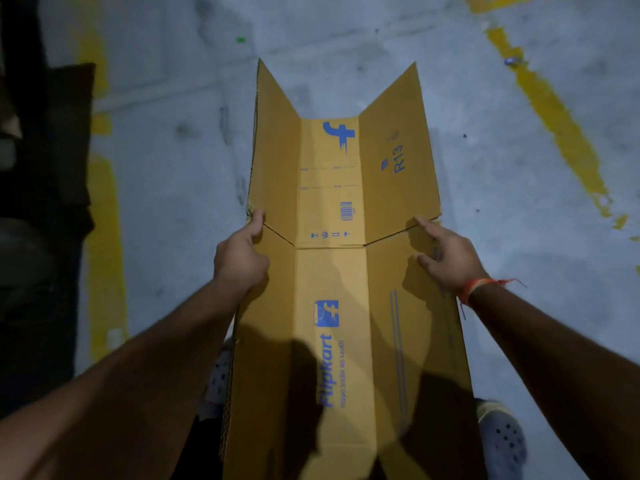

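Observation:
A flattened brown cardboard box (pixel 332 271) with blue Flipkart print stretches away from me above the floor, its far flaps angled up on both sides. My left hand (pixel 242 251) grips the box's left edge at the flap slit, thumb on top and fingers curled under. My right hand (pixel 446 252) lies on the right panel near the other slit, fingers straight and spread on the cardboard. An orange thread is tied round my right wrist.
Grey concrete floor (pixel 180 161) with worn yellow painted lines on the left and at the right (pixel 554 109). Dark objects stand along the left edge (pixel 45 168). My feet in grey perforated clogs (pixel 502 441) show beneath the box.

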The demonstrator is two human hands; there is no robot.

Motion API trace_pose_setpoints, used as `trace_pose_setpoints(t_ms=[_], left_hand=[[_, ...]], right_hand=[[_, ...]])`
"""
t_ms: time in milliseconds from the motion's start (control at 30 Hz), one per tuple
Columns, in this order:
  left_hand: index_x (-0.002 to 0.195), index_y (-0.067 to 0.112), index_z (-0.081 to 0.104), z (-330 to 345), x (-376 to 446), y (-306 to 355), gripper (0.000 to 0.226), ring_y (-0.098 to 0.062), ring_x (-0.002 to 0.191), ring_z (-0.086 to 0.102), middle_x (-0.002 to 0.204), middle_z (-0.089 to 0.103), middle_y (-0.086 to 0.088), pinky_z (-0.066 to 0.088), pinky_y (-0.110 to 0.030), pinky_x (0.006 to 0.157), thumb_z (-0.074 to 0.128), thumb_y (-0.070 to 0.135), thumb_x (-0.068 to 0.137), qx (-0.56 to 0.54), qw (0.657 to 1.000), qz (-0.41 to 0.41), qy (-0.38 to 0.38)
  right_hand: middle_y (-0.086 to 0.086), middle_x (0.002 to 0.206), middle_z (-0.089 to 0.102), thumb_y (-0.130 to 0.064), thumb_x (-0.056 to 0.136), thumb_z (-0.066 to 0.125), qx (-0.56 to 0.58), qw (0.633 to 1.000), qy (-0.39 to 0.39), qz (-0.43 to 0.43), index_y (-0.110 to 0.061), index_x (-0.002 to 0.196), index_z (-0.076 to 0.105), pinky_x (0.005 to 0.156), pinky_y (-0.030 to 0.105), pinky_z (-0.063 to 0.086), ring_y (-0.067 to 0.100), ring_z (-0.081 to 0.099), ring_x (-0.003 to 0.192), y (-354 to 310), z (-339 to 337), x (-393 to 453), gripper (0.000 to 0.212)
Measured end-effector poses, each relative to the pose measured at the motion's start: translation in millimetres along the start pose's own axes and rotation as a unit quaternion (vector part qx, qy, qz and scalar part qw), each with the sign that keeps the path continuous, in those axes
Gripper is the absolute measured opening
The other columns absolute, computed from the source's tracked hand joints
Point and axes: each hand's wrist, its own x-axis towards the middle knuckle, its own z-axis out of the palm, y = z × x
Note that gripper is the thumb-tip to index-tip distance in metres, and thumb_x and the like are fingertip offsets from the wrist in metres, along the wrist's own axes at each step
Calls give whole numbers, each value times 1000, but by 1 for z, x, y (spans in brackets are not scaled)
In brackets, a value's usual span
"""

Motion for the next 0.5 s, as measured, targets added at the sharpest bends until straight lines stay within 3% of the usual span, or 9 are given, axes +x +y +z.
trace_pose_setpoints(t_ms=[133, 233, 500], left_hand=[[157, 47, 23, -114, -24, 89, 95, -31, 126, 57, 159, 41, -5, 58, -44, 95, 56, -10, 89, -2, 1000, -1, 17], [158, 46, 25, -213, -69, 152, 94, -32, 132, 52, 159, 41, -5, 53, -42, 103, 54, -10, 88, -9, 999, -26, 36], [154, 49, 32, -419, -203, 295, 87, -33, 135, 49, 161, 37, -3, 49, -43, 106, 50, -6, 89, -53, 991, -58, 105]], right_hand=[[8, 155, 45, -10, 91, 72, -28, 999, 7, -16, -26, 156, 36, 118, 39, 33, 30, 42, 143, -103, -115, 3, 75], [7, 153, 48, -11, 91, 72, -49, 998, -6, -41, -26, 155, 38, 117, 42, 38, 31, 46, 140, -186, -209, -13, 75], [6, 150, 52, -12, 88, 69, -93, 983, -22, -157, -24, 152, 44, 113, 32, 36, 27, 48, 138, -355, -432, -68, 70]])
